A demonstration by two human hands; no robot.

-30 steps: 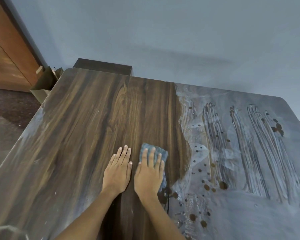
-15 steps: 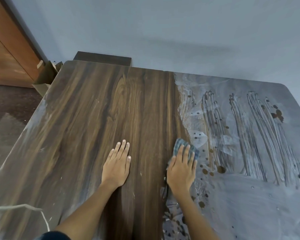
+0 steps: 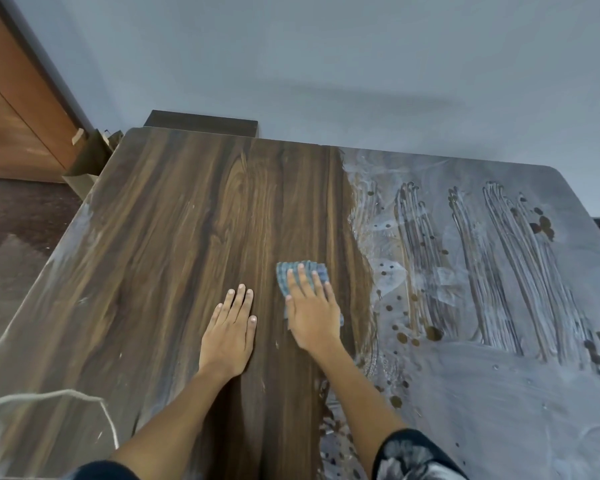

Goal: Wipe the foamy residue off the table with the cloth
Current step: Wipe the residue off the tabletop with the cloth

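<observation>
Head view, the only 1: right hand [image 3: 311, 315] flat on the cloth [image 3: 300, 276], fingers straight and slightly spread, pressing it to the table [image 3: 174, 244]. Now back on bare wood just left of the foamy residue [image 3: 492, 306], where 0.5 s ago at the foam's edge. Left hand [image 3: 230, 329] unmoved, flat on clean wood, fingers straight and together, holding nothing. Looks like the return half of a stroke, dragging foam leftward. Roughly 1 half of the top still coated, so many passes left.
</observation>
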